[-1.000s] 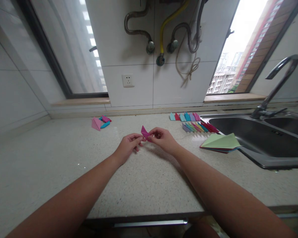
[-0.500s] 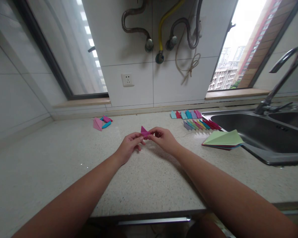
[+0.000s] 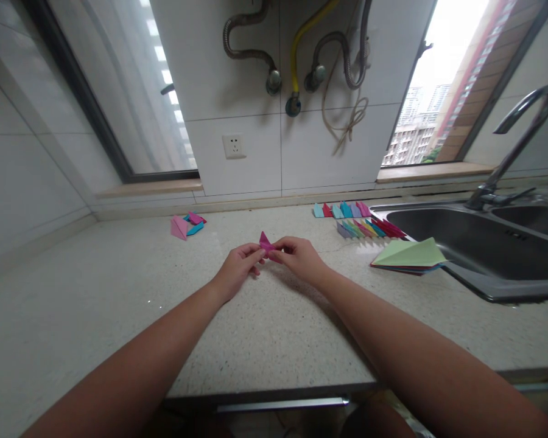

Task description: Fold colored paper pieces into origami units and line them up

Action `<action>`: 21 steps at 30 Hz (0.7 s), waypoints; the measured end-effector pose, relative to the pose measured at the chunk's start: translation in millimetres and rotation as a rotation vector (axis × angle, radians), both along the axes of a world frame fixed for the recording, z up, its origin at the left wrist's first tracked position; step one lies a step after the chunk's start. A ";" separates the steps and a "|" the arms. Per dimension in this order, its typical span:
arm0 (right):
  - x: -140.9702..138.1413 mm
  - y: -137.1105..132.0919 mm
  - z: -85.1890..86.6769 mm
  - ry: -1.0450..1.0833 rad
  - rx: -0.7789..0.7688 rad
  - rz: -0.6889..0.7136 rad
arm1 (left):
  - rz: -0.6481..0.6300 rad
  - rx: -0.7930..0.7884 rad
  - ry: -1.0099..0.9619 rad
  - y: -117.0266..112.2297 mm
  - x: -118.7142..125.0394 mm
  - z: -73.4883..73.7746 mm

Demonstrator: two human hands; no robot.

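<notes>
A small magenta folded paper piece (image 3: 265, 242) is pinched between both hands above the middle of the counter, a pointed flap sticking up. My left hand (image 3: 240, 266) grips its left side with thumb and fingertips. On the other side, my right hand (image 3: 298, 254) holds it between thumb and curled forefinger. The fingers cover its lower part. At the left lie a few pink and blue folded papers (image 3: 179, 227). Two rows of small coloured folded pieces, a back row (image 3: 346, 210) and a front row (image 3: 369, 229), lie right of my hands.
A stack of coloured paper sheets (image 3: 408, 254), light green on top, lies beside the steel sink (image 3: 466, 283). A chrome faucet (image 3: 525, 146) rises behind the sink. The speckled counter (image 3: 274, 340) meets a tiled wall with a socket (image 3: 234, 146) and hoses.
The magenta paper has tilted slightly between my fingers, and my left fingers have drawn in a little. Everything else stays in place.
</notes>
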State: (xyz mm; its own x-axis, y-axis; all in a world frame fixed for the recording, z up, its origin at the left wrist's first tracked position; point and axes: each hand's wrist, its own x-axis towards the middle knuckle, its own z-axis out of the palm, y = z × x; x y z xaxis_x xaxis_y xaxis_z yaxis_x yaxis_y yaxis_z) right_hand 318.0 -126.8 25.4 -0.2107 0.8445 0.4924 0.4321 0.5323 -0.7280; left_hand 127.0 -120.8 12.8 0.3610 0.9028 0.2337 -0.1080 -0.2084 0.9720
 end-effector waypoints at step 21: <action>-14.0 -8.8 3.5 0.038 -0.085 -0.016 | -0.055 -0.138 -0.139 3.1 -1.1 -3.5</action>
